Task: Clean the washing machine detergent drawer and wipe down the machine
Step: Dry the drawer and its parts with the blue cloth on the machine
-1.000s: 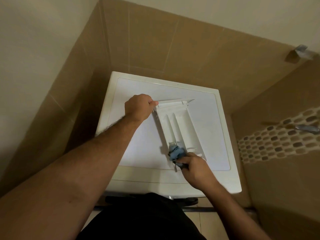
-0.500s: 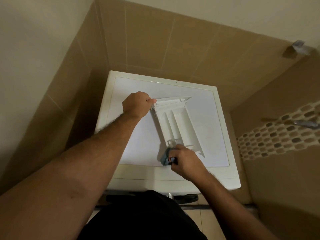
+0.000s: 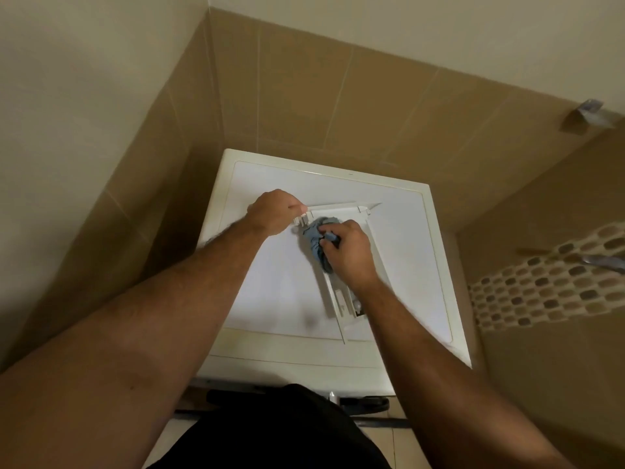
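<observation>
A white detergent drawer lies flat on the white top of the washing machine. My left hand pinches the drawer's far left corner and holds it down. My right hand is closed on a crumpled blue cloth and presses it into the far end of the drawer, close to my left hand. My right hand and forearm hide most of the drawer's compartments.
The machine stands in a corner of tan tiled walls. A mosaic tile band and a metal fixture are on the right wall. A dark opening shows below the machine's front edge.
My right hand has slid the blue cloth from the near end of the drawer up to its far end. My left hand has kept its grip on the far corner.
</observation>
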Demonstrator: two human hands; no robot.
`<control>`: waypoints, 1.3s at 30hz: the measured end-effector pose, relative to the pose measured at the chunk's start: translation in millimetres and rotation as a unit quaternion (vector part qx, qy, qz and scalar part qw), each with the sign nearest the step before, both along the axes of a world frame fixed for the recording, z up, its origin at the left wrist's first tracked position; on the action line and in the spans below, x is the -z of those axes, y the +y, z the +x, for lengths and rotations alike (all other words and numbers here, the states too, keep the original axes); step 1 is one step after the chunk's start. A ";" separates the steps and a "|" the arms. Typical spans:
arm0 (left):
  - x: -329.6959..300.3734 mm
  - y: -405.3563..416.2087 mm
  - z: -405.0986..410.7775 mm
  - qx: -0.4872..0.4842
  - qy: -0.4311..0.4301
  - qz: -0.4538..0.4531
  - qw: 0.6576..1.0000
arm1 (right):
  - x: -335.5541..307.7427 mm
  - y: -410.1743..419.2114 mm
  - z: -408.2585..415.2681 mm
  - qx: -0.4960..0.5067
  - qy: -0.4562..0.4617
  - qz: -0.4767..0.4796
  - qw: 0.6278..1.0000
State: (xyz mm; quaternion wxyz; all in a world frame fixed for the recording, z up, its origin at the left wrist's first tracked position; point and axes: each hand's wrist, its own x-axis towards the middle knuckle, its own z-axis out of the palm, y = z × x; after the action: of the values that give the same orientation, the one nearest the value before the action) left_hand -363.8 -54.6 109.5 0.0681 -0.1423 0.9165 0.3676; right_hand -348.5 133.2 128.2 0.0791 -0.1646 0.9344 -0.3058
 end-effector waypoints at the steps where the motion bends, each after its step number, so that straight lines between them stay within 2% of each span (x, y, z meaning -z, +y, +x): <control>1: 0.6 -2.1 1.3 0.002 0.000 0.014 1.000 | 6.2 -5.2 -2.2 0.003 0.004 0.000 1.000; 7: 3.4 -0.1 2.1 -0.003 0.003 0.014 1.000 | 16.4 -7.4 -13.7 -0.121 0.042 0.101 0.987; 11: 5.2 -0.7 1.3 -0.002 0.003 0.006 1.000 | 6.6 7.5 -19.6 -0.112 -0.034 0.108 0.987; 13: 6.4 -0.4 1.9 -0.001 0.001 0.008 1.000 | -2.1 9.8 -25.7 -0.070 -0.020 0.071 0.995; 15: 5.8 1.0 1.5 -0.002 -0.001 0.005 1.000 | -7.5 5.4 -35.3 0.008 0.018 -0.009 1.000; 17: 2.5 3.2 2.1 0.000 -0.004 -0.009 1.000 | -8.3 -4.3 -41.0 0.064 0.003 -0.074 0.995; 22: 1.7 4.2 1.6 0.005 -0.020 -0.027 0.999 | 7.1 -22.0 -41.6 0.096 -0.026 -0.131 0.986; 27: 0.0 4.9 0.0 0.014 -0.031 -0.059 0.998 | 15.0 -19.4 -49.6 0.235 -0.084 -0.214 0.944; 30: 0.5 2.8 -0.8 0.017 -0.033 -0.069 0.997 | 20.3 -13.1 -56.2 0.287 -0.134 -0.294 0.902; 35: -3.8 5.7 -2.9 0.040 -0.036 -0.127 0.990 | 12.6 5.6 -72.1 0.341 -0.180 -0.362 0.849; 37: -5.2 5.5 -4.0 0.045 -0.043 -0.147 0.987 | 10.4 12.3 -78.6 0.350 -0.173 -0.365 0.845; 39: -6.2 5.1 -4.8 0.054 -0.049 -0.156 0.985 | 10.7 17.5 -84.1 0.341 -0.160 -0.340 0.862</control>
State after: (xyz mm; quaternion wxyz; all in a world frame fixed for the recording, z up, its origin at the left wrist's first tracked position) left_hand -368.6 -49.5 115.8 0.1100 -0.1195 0.9646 0.2079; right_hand -432.6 150.7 117.5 0.0580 0.1987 0.7448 -0.6344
